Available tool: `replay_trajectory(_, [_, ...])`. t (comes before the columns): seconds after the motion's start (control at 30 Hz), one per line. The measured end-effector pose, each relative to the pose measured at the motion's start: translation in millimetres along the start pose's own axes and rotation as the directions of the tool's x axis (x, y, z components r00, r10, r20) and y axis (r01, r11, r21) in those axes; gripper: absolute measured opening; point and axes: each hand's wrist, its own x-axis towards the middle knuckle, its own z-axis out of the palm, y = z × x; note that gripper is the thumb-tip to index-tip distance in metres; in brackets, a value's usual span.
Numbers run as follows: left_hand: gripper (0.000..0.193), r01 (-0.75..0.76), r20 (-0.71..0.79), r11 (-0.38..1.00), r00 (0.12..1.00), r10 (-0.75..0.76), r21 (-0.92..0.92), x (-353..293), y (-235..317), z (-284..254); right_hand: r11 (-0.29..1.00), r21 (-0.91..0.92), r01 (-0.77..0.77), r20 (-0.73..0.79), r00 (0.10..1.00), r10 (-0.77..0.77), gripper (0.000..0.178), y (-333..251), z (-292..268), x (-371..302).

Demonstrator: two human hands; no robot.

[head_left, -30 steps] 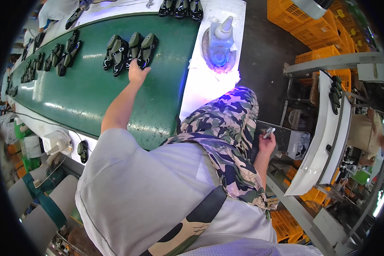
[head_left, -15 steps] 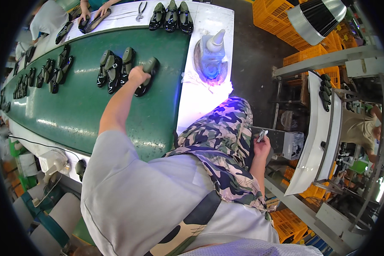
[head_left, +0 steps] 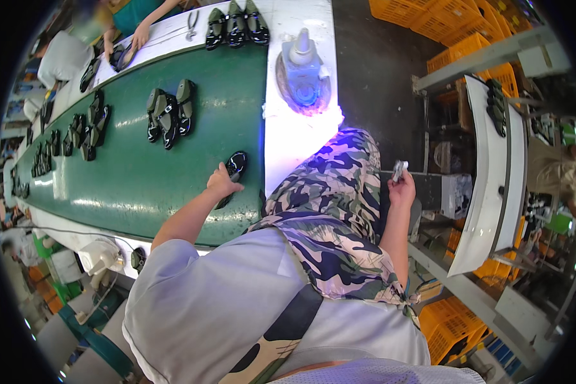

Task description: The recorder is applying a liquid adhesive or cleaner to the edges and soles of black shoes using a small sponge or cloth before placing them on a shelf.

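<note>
My left hand [head_left: 223,182] grips a glossy black shoe [head_left: 237,164] low over the green work surface [head_left: 192,173], near its right edge. Whether the shoe touches the surface I cannot tell. Off to the right, past my knee, my right hand [head_left: 402,191] is closed on a small silvery-white object [head_left: 400,169], too small to name. Beyond my left hand stands a group of black strap shoes [head_left: 167,121] with olive-green lasts inside. Further left are more black shoes [head_left: 89,128] in clusters.
On the white ledge stands a translucent bottle with a cone top [head_left: 303,70], under bluish light. Three black shoes [head_left: 237,27] and pliers [head_left: 192,24] lie at the far end. Another person's hands [head_left: 139,35] hold a shoe there. Orange crates [head_left: 454,326] and a white rack [head_left: 477,192] are right.
My left hand has drawn the shoe nearer to me, away from the group of shoes, and its glossy upper now shows. My right hand has risen slightly with the silvery object. The view has shifted.
</note>
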Motion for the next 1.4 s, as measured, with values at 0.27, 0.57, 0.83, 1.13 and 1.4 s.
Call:
replay_trajectory(0.27, [0.065,-0.11,0.205,0.938,0.978,0.043,0.329,18.8,-9.8,-32.6,0.994,0.076,0.08,-0.05,0.996,-0.077,0.011,-15.2,9.9,-11.0])
replay_trajectory(0.57, [0.054,0.004,0.128,0.219,0.822,0.555,-0.976,23.2,44.0,-68.6,0.974,-0.185,0.13,-0.123,0.98,-0.155,0.015,-27.8,35.4,-10.3])
replay_trajectory(0.83, [0.066,-0.731,-0.595,-0.154,0.394,0.701,-0.665,-35.3,236.2,-118.6,0.874,-0.222,0.432,0.351,0.872,-0.342,0.019,-75.4,184.0,-74.4])
replay_trajectory(1.13, [0.062,-0.972,-0.515,-0.157,-0.044,0.856,-0.176,-90.8,270.2,-132.6,0.841,-0.193,0.505,0.452,0.807,-0.381,0.021,-88.7,218.4,-107.7])
replay_trajectory(1.4, [0.055,-0.879,-0.47,-0.054,0.2,0.86,-0.474,-98.4,273.5,-136.3,0.887,-0.208,0.413,0.445,0.847,-0.29,0.019,-78.2,223.1,-114.4])
